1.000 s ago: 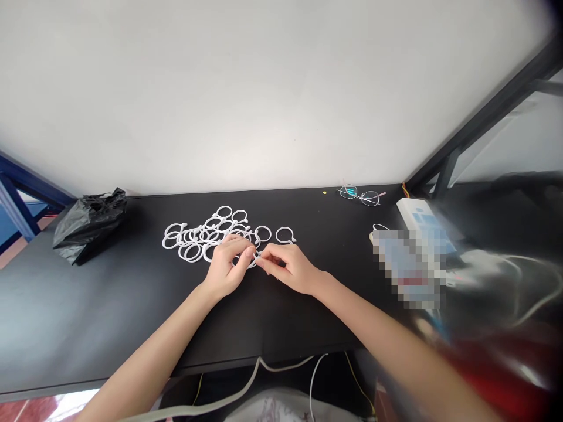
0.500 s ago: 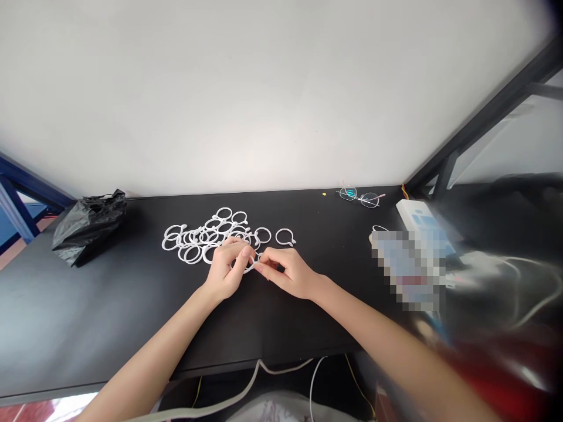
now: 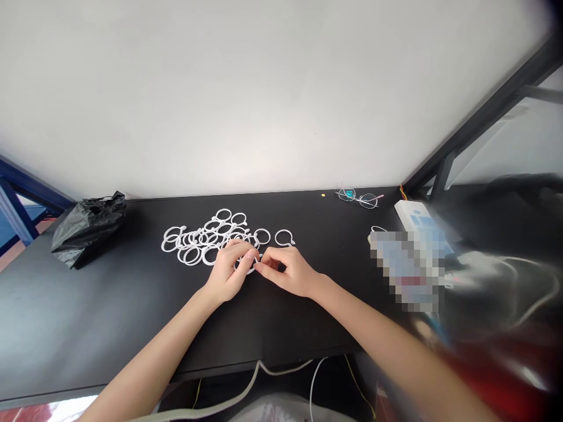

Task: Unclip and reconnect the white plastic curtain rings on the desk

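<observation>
From here, far L on the black table [image 3: 132, 328]: a crumpled black plastic bag [image 3: 88, 231], well apart from the work. Next, a loose heap of white rings [image 3: 207, 238], some overlapping, just beyond & L of the L hand [image 3: 229, 269]. That hand is curled, thumb vs. fingers, gripping one white ring [image 3: 250, 271]; its near arc shows under the thumb. Ring's round, so no real long axis; it sits btwn the hands, R of the L palm & at the R fingertips. L hand looks nearer, covering most of it. R hand [image 3: 288, 271] has thumb + index pinched at the ring's R side; exact bit hidden, can't tell. Two single rings [image 3: 285, 230] lie just past the hands. Farther R: specs [image 3: 357, 198] by the wall, then a white box [image 3: 416, 214].
</observation>
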The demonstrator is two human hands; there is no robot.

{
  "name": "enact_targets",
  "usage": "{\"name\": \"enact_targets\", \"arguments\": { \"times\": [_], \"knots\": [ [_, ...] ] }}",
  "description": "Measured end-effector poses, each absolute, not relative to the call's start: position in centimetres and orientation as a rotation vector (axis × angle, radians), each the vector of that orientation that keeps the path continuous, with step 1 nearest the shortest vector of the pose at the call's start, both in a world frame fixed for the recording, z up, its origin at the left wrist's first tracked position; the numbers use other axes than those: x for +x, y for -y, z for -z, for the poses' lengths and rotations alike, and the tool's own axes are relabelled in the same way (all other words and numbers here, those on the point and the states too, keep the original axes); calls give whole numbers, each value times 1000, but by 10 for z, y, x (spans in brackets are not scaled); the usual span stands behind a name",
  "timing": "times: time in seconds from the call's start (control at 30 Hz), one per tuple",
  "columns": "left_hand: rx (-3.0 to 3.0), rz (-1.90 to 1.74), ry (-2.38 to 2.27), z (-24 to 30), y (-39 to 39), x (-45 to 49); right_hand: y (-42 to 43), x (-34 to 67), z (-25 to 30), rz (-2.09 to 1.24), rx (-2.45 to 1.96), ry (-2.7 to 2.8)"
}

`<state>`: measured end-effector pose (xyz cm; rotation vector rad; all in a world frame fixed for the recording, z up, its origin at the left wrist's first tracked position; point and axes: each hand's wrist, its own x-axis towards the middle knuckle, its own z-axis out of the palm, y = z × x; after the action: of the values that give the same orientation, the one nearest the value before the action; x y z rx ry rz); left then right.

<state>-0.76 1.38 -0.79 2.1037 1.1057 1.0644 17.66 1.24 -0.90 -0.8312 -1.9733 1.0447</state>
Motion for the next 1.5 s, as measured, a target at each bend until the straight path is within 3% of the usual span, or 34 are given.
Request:
{"name": "enact_targets", "arguments": {
  "times": [1.5],
  "knots": [
    [2102,-998,-1078,6,-12,-5,-13,178,12,-1074,-799,1970]
  ]
}}
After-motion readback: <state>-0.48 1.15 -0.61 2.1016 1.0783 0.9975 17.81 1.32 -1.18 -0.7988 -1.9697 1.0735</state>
